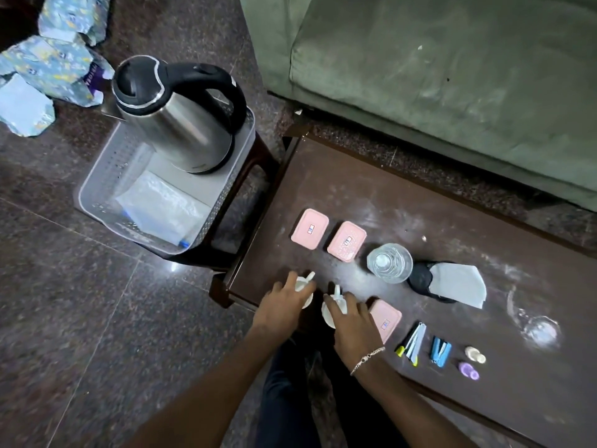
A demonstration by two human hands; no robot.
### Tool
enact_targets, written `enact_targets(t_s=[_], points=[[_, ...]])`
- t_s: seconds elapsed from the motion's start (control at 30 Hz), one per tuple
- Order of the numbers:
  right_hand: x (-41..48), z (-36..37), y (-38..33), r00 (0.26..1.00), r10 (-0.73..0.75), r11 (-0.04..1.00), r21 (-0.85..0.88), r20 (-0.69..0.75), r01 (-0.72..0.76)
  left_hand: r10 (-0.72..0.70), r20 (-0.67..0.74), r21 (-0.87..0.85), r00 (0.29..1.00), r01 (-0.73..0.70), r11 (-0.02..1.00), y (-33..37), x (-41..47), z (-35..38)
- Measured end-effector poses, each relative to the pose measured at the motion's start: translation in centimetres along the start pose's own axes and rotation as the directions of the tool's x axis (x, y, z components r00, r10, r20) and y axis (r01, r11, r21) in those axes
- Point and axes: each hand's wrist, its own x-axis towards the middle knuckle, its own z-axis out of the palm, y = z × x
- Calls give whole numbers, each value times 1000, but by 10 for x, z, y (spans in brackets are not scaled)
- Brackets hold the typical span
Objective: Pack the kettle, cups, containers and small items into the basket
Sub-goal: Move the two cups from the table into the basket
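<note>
The steel kettle (176, 114) with a black handle stands in the far end of the grey basket (97, 202), which sits on a dark stool. On the dark table, my left hand (284, 302) lies over a white cup (305, 281) and my right hand (350, 321) lies over a second white cup (329, 313), fingers curled on each. Two pink containers (310, 231) (346, 241) lie further back, a third pink container (386, 318) is beside my right wrist. A glass tumbler (389, 262) stands mid-table. Small items lie at the right: pens (412, 344), a blue stapler (440, 350), small caps (475, 354).
A clear plastic bag (161, 205) lies in the basket's near half. A grey cloth on a black item (457, 284) lies right of the tumbler. A green sofa (436, 76) runs behind the table. Patterned packets (55, 66) sit on the floor at far left.
</note>
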Motion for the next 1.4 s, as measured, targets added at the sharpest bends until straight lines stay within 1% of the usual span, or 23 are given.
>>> enact_targets(t_s=[0.13, 0.23, 0.33, 0.4, 0.47, 0.57, 0.67, 0.77, 0.87, 0.93, 1.07, 1.17, 1.27, 1.4], points=[[-1, -8, 1, 1000, -5, 995, -96, 0, 5, -20, 6, -32, 1000, 20, 999, -1, -4, -10], [-2, -24, -2, 999, -37, 999, -11, 14, 37, -74, -41, -84, 996, 70, 994, -3, -13, -32], [0, -51, -17, 995, -61, 992, 103, -85, 70, -102, -167, -164, 981, 74, 984, -12, -29, -69], [6, -75, -35, 976, -118, 969, 194, -181, 153, -142, -284, -203, 948, 85, 975, -30, -44, -102], [15, -103, -60, 943, -173, 940, 239, -285, 245, -202, -383, -245, 901, 112, 963, -58, -57, -135], [35, -143, -103, 876, -210, 908, 246, -434, 340, -306, -449, -289, 840, 187, 939, -111, -67, -177], [64, -172, -146, 817, -237, 890, 219, -525, 399, -341, -466, -325, 816, 200, 924, -164, -59, -208], [99, -184, -185, 810, -221, 910, 184, -544, 371, -395, -480, -390, 783, 213, 896, -212, -36, -223], [134, -178, -212, 846, -196, 941, 149, -496, 305, -511, -442, -474, 738, 291, 831, -246, -6, -224], [155, -169, -222, 870, -164, 957, 140, -464, 255, -528, -413, -474, 742, 320, 820, -261, 12, -221], [184, -154, -231, 896, -109, 978, 115, -431, 175, -513, -384, -398, 768, 363, 842, -278, 34, -216], [198, -147, -234, 890, -112, 985, 71, -442, 159, -510, -411, -292, 756, 421, 859, -285, 40, -211], [208, -144, -234, 880, -88, 991, 48, -466, 125, -476, -457, -235, 751, 415, 879, -290, 47, -208], [213, -142, -237, 886, -96, 993, 20, -454, 118, -446, -496, -235, 744, 380, 895, -296, 57, -212]])
